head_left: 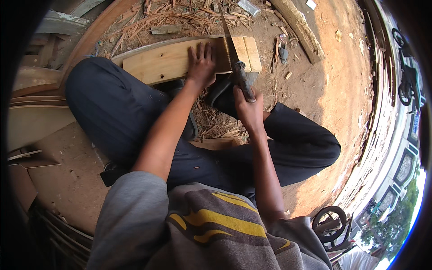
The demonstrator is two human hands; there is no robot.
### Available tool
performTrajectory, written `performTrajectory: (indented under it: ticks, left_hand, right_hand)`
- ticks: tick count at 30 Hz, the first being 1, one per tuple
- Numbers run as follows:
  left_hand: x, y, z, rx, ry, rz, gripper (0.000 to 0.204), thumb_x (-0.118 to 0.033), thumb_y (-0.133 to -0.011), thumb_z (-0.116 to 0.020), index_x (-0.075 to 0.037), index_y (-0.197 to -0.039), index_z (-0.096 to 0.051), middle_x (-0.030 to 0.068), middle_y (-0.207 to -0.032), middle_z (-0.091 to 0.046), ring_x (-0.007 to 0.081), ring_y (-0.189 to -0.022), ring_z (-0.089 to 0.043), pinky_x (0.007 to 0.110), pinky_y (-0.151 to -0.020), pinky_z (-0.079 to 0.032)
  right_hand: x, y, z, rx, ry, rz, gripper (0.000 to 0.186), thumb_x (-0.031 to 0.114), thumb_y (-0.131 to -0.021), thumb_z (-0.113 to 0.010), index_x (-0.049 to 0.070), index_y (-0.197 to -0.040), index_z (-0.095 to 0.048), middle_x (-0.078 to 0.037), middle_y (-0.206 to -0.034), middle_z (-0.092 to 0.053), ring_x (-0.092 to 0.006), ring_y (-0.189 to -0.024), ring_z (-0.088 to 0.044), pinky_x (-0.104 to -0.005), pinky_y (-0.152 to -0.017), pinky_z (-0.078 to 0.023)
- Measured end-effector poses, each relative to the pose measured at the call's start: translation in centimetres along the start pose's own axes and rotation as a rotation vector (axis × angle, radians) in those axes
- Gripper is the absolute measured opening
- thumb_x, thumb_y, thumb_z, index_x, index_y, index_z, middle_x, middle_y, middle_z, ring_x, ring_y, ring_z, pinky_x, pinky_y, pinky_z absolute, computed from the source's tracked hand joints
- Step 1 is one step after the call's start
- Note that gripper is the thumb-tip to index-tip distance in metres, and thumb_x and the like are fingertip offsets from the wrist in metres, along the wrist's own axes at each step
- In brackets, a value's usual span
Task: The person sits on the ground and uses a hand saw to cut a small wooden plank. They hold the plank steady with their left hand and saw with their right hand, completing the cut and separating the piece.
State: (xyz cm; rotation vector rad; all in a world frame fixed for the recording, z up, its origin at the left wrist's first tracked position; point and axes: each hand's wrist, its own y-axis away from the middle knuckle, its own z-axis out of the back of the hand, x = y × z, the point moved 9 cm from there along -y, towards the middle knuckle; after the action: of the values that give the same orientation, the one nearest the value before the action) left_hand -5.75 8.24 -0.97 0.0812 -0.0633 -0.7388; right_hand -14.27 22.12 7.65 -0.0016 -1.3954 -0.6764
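A light wooden board (153, 63) lies crosswise in front of me, with two dark holes toward its left part. Flat on its top, fingers spread, rests my left hand (201, 65). My right hand (249, 104) is wrapped round the dark handle of a handsaw (228, 42). The saw's blade points away from me and crosses the board near its right end, its toothed edge facing left. Right of the blade, a line or cut (247, 54) runs across the board. Beside the saw handle, a dark shoe (220, 95) of mine is against the board's near edge.
Wood shavings and splinters (153, 22) litter the dirt floor beyond the board. A thick timber (299, 31) lies at the far right. Wooden frames and panels (40, 123) stand at the left. A wheel (330, 224) shows at the lower right, and long planks (380, 90) line the right side.
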Motion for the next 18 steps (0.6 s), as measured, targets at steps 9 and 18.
performTrajectory:
  ticks: [9,18]
  left_hand:
    - [-0.1,0.4,0.0,-0.064,-0.007,-0.009,0.074,-0.016,-0.073,-0.055,0.006,-0.14,-0.033,0.025,-0.145,-0.034,0.0458,-0.135,-0.028,0.067,-0.107,-0.015]
    - [-0.4,0.3,0.1,-0.035,-0.027,-0.024,0.074,-0.017,-0.074,-0.054,0.007,-0.14,-0.032,0.0251,-0.145,-0.032,0.0458,-0.136,-0.026,0.066,-0.108,-0.015]
  right_hand:
    - [-2.4,3.6,2.6,-0.024,-0.013,-0.116,0.021,0.015,-0.091,-0.057,-0.001,-0.077,-0.055,0.004,-0.062,-0.045,-0.0039,-0.055,-0.038,-0.0251,-0.048,-0.033]
    - [-2.0,6.8,4.2,0.021,-0.003,-0.117,0.021,0.015,-0.09,-0.057,-0.001,-0.077,-0.055,0.003,-0.066,-0.046,-0.0036,-0.063,-0.039,-0.0237,-0.054,-0.034]
